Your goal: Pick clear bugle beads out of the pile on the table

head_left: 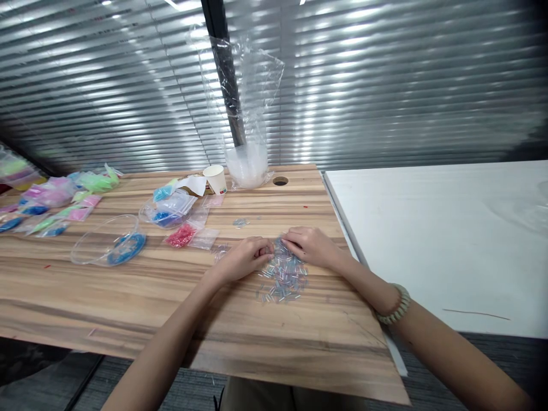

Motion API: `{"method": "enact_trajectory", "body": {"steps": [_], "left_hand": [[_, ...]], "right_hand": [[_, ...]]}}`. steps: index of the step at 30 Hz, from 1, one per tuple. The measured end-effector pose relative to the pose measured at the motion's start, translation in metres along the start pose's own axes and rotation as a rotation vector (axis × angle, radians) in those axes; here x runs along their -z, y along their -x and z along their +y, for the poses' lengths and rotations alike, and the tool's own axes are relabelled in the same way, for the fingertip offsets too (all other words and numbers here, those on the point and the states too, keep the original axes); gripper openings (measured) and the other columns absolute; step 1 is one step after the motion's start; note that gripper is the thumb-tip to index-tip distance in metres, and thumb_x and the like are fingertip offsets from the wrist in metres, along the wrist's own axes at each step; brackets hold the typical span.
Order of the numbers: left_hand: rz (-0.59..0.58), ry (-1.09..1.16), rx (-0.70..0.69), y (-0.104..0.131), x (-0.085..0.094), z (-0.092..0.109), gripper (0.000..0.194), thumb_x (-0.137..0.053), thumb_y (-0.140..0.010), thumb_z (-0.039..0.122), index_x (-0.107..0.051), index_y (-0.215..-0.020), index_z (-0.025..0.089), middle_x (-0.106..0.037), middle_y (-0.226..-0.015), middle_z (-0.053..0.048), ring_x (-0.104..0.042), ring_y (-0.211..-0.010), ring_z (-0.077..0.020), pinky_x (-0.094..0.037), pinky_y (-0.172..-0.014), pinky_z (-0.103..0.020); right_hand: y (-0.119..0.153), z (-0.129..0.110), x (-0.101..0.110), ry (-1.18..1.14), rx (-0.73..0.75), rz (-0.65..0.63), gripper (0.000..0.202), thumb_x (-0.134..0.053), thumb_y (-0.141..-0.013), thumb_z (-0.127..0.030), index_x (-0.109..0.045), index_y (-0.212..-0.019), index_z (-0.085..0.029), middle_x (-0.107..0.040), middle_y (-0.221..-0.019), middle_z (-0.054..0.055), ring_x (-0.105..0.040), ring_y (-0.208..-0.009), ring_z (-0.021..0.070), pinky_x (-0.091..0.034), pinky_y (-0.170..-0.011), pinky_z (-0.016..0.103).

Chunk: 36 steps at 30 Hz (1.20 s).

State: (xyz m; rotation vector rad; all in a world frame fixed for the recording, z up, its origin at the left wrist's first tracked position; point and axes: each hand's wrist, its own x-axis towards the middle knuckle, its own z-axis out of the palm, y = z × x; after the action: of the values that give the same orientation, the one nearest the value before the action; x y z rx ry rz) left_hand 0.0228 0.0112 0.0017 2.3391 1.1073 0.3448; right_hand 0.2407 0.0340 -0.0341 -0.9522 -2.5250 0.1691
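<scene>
A loose pile of small clear and bluish tube-like pieces [283, 279] lies on the wooden table in front of me. At the pile's left edge is my left hand [248, 257], its fingers curled closed; whatever they hold is too small to see. My right hand [310, 246] reaches in from the other side, its fingers bent and pressed together at the top of the pile. What lies between those fingertips is hidden. Beside my left hand, a clear plastic bag [220, 252] lies partly covered. A smaller cluster of clear pieces [240, 223] sits farther back.
To the left are a bag of red pieces [181, 235], a clear round container [105, 240], a blue disc [127, 249] and several coloured packets [64, 197]. A paper cup [215, 179] and bagged plastic cups [248, 165] stand behind. A white table [428, 240] adjoins on the right.
</scene>
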Motion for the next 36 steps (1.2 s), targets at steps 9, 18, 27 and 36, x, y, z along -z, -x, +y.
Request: {"method": "enact_trajectory", "body": {"steps": [9,18,27,36], "left_hand": [[0.005,0.006,-0.006,0.0000,0.0004,0.0009,0.014,-0.048,-0.088,0.026,-0.057,-0.084,0.017,-0.054,-0.071,0.001,-0.047,-0.063,-0.0117,-0.034,-0.059,-0.022],[0.005,0.007,-0.014,-0.0002,0.0010,0.0015,0.013,-0.049,-0.087,0.024,-0.056,-0.080,0.017,-0.053,-0.070,0.002,-0.046,-0.063,-0.0112,-0.033,-0.059,-0.022],[-0.002,0.008,-0.010,-0.0003,0.0007,0.0002,0.011,-0.049,-0.088,0.023,-0.057,-0.085,0.017,-0.053,-0.070,0.002,-0.046,-0.062,-0.0112,-0.032,-0.058,-0.022],[-0.006,0.008,-0.019,-0.0008,-0.0004,-0.0009,0.009,-0.050,-0.088,0.022,-0.057,-0.086,0.017,-0.052,-0.069,0.003,-0.045,-0.062,-0.0102,-0.031,-0.058,-0.021]], "right_hand": [[0.0003,-0.0006,0.0011,-0.012,-0.005,0.005,0.022,-0.044,-0.093,-0.021,-0.064,-0.088,-0.014,-0.064,-0.081,0.007,-0.057,-0.075,0.0157,-0.039,-0.067,0.025],[0.0006,-0.0013,0.0014,-0.019,-0.006,0.008,0.022,-0.044,-0.093,-0.021,-0.065,-0.088,-0.015,-0.064,-0.081,0.007,-0.058,-0.075,0.0158,-0.039,-0.067,0.025],[0.0002,-0.0017,0.0015,-0.005,-0.001,-0.002,0.022,-0.043,-0.093,-0.020,-0.064,-0.089,-0.014,-0.065,-0.083,0.007,-0.057,-0.077,0.0159,-0.038,-0.069,0.025],[-0.0001,-0.0007,0.0006,0.011,0.012,0.002,0.022,-0.044,-0.093,-0.020,-0.064,-0.087,-0.014,-0.064,-0.083,0.007,-0.057,-0.076,0.0159,-0.038,-0.068,0.026]]}}
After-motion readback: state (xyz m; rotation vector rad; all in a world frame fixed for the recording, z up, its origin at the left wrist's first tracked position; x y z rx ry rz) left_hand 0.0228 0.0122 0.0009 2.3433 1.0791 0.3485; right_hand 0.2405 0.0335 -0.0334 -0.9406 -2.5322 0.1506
